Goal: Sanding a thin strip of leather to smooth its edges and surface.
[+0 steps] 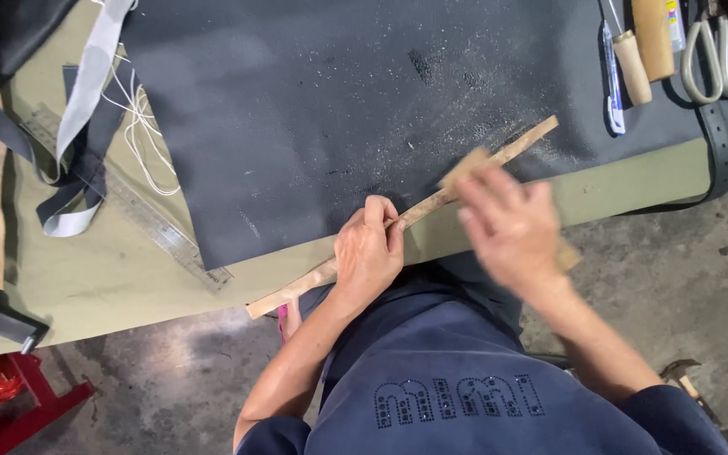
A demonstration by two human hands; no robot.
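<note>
A long thin wooden strip (499, 156) lies slanted across the near edge of the table, from lower left to upper right. My left hand (368, 253) grips it near its middle and presses it down. My right hand (511, 223) is blurred by motion and holds a small tan block (465, 166) against the strip's upper part. Pale dust is scattered over the dark sheet (313, 101) under the strip.
A metal ruler (141, 206), grey straps (77, 109) and white cord (141, 126) lie at the left on the olive table cover (86, 270). Scissors (718, 50), wooden-handled tools (642, 46) and a dark belt (722, 152) sit at the far right. A red stand (18, 396) is on the floor.
</note>
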